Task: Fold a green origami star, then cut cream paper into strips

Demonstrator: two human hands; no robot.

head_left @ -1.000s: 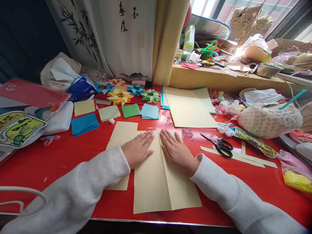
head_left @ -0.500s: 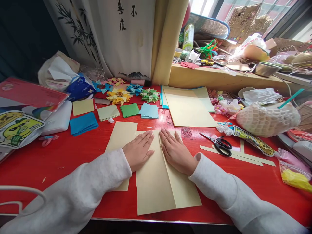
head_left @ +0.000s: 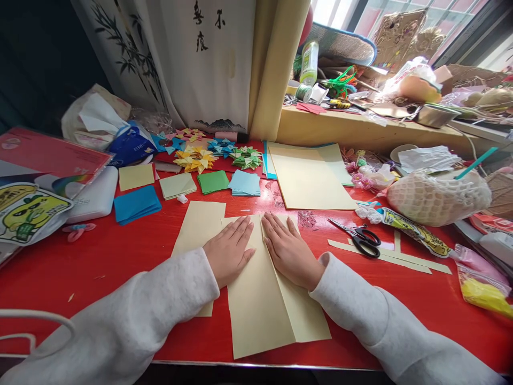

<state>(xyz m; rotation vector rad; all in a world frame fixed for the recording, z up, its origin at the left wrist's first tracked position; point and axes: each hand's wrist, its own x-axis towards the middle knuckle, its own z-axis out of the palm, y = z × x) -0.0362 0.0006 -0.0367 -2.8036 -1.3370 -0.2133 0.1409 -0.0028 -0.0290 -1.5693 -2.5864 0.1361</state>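
A cream sheet of paper (head_left: 260,315) with a lengthwise crease lies on the red table before me, its right panel tilted slightly up along the fold. My left hand (head_left: 229,250) rests flat on its upper left part, fingers stretched out. On the right panel, beside the crease, lies my right hand (head_left: 289,250), also flat with fingers extended. Partly under my left forearm is a second cream paper strip (head_left: 198,227). Black-handled scissors (head_left: 363,240) sit to the right, touching narrow cut paper strips (head_left: 395,262).
Small stacks of coloured paper, including a green stack (head_left: 214,182) and a blue stack (head_left: 137,204), line the back left. Folded paper stars (head_left: 195,159) lie behind them. Large cream sheets (head_left: 308,176) are at the back centre. A netted cup (head_left: 441,195) stands right.
The lower end of the creased sheet has swung a little to the right, its left edge now slanting more. My left hand has shifted slightly right; my right hand is nearly unmoved.
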